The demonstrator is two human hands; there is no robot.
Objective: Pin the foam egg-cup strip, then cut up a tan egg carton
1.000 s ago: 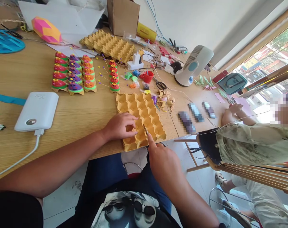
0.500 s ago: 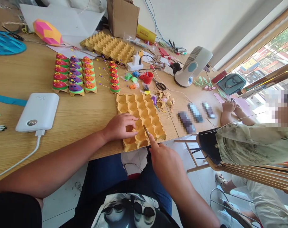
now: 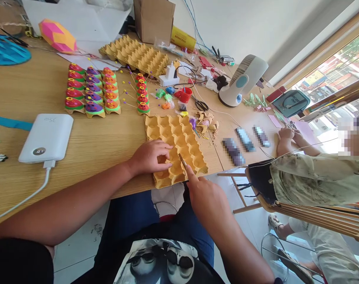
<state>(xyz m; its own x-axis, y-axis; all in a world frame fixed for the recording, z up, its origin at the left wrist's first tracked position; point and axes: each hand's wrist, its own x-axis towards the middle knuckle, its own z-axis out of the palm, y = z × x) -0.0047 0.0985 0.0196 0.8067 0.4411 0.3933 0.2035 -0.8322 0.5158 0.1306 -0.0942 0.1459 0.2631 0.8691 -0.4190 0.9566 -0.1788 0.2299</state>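
A yellow egg tray lies at the table's front edge, its front corner jutting past it. My left hand rests on the left part of the tray, fingers stretched over the cups and thumb apart. In my right hand is a slim knife, gripped with the index finger along it. The blade's tip touches the tray near its middle, just right of my left fingertips. The knife's handle is hidden inside the hand.
Painted egg-tray strips stand behind at left, near a white power bank. Beyond are another egg tray, a red cup, scissors and a fan. Torn tray scraps lie close by. A person sits at right.
The view has shifted very slightly. Both hands and the knife keep nearly the same place on the egg tray.
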